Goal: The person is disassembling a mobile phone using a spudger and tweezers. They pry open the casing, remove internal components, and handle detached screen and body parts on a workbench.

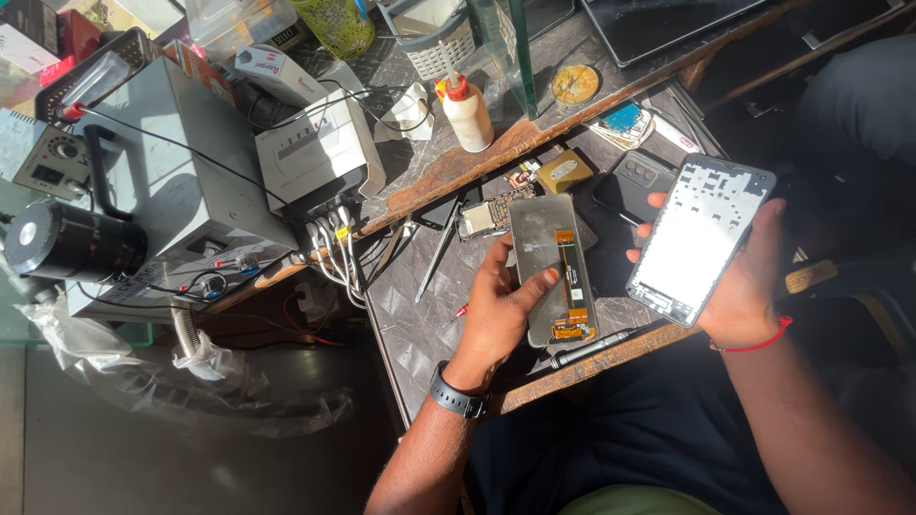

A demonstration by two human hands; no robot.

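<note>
A cluttered repair tabletop (410, 324) carries grey equipment boxes (181, 181) at far left, a white glue bottle (467, 113) farther off and a bare circuit board (485, 217) at centre. The right hand (749, 286) has its grip closed around a phone frame (699, 238), held up at right. The left hand (496, 310) grips a loose display panel (553, 270), orange ribbon cable (571, 286) facing up, above the tabletop's centre. Judged risks: the thumb could crease that cable, or the thin panel could slip onto the screwdriver (592, 348) lying just below.
</note>
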